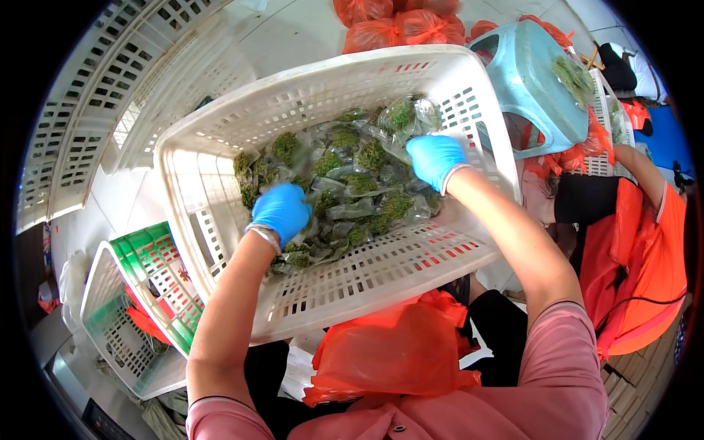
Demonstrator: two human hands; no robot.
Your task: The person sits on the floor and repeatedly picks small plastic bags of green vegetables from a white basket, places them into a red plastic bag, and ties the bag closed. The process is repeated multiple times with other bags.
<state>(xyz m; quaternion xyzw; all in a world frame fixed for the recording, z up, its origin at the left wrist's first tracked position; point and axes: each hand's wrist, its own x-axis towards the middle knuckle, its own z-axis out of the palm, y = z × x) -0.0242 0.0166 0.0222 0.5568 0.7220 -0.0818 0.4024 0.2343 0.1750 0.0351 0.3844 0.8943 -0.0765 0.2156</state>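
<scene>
A white slatted plastic basket [330,308] stands before me, tilted in view. In it lies a heap of clear plastic bags [357,184] filled with green, moss-like plant clumps. My left hand [281,212], in a blue glove, is curled low over the heap's left side; its fingertips are hidden. My right hand [435,159], gloved the same way, is closed at the heap's right edge on the film of a clear bag of green plants [400,116].
Red plastic bags [390,346] lie over my lap. A light-blue plastic stool [542,82] stands right of the basket, near a person in orange [654,275]. Tied red bags [401,27] sit beyond. White crates [93,99] and a green-and-white basket [143,269] flank the left.
</scene>
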